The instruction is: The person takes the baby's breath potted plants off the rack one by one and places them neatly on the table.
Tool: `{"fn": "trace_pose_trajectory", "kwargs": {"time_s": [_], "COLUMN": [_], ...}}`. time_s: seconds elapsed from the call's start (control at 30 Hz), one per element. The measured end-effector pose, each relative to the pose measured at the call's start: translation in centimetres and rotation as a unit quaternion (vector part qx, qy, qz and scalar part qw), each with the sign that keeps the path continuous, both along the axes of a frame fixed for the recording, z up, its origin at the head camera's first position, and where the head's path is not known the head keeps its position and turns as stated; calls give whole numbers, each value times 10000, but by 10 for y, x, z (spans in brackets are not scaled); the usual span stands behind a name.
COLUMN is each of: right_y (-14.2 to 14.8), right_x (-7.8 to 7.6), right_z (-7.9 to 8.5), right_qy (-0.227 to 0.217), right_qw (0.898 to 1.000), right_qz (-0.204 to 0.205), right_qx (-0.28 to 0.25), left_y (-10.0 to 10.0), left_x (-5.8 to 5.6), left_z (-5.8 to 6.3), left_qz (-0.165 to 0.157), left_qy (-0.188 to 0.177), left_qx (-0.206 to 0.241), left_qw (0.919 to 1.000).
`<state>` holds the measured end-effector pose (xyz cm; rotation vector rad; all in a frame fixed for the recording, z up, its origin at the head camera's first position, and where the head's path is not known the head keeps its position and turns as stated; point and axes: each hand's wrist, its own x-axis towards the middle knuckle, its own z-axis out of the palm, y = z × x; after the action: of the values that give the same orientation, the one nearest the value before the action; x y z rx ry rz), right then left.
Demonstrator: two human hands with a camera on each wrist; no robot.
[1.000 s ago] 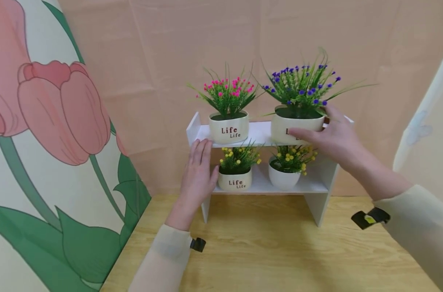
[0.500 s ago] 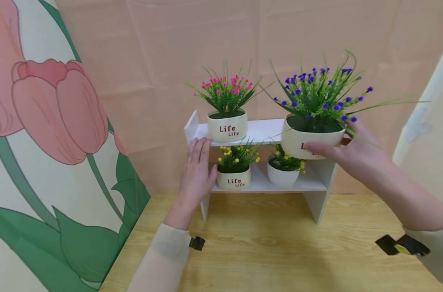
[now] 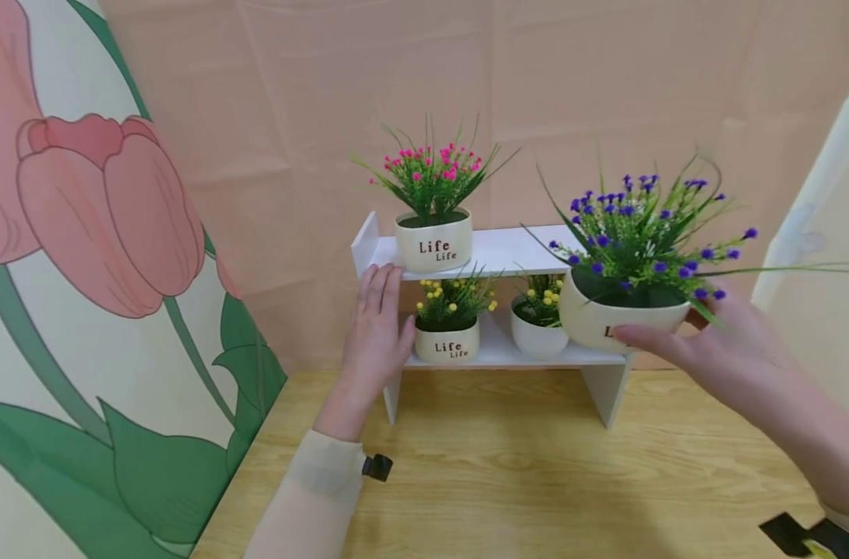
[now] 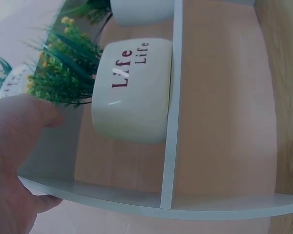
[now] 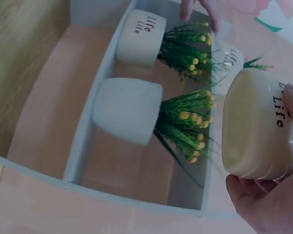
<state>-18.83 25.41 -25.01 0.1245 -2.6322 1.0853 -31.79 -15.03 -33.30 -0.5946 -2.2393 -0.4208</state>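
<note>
My right hand (image 3: 732,341) grips a cream oval pot (image 5: 254,129) marked "Life", planted with artificial purple flowers (image 3: 641,248). The thumb presses on the lettered front, with fingers round the side. This potted plant is upright, off the shelf and in front of its right end. At the left end, my left hand (image 3: 378,338) holds the side panel of the white two-tier shelf (image 3: 515,241), thumb inside and fingers outside in the left wrist view. Beside it on the upper tier stands a pink-flowered potted plant (image 3: 434,241).
On the lower tier stand two yellow-flowered potted plants, one in a lettered cream pot (image 3: 448,341), one in a plain white pot (image 3: 539,334). The shelf stands on a wood-grain table (image 3: 508,466) against a pink backdrop (image 3: 396,62). A tulip-printed panel (image 3: 116,210) is at left.
My right hand has lifted the purple-flowered potted plant off the upper tier and carried it right, down and towards me. The left hand has stayed at the shelf's left side.
</note>
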Motion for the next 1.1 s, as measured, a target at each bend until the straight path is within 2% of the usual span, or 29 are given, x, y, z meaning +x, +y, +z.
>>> {"fn": "trace_pose_trajectory", "kwargs": {"time_s": [0.1,0.23,0.47,0.73,0.97,1.1], "right_y": [7,17,34,58,83,100], "right_x": [6,10,19,22,20,19], "right_z": [-11,-28,-62,-94,-122,-140], "right_qy": [89,414,707,241,170,47], "right_qw": [9994,9978,9966,9986,9992,9992], "right_qz": [-102,-10,7,-14,195,148], "right_qx": [307,518,415,470,292,371], "left_y": [1,4,6,3,2,2], "left_x": [0,2,2,0,0,0], "left_z": [0,1,3,-1,-2,-1], "left_qz": [21,80,60,192,180,183], "left_qy": [-4,-133,-248,-328,-287,-298], "left_qx": [-10,-22,22,86,62,65], "left_qw": [10000,9999,9997,9992,9994,9994]}}
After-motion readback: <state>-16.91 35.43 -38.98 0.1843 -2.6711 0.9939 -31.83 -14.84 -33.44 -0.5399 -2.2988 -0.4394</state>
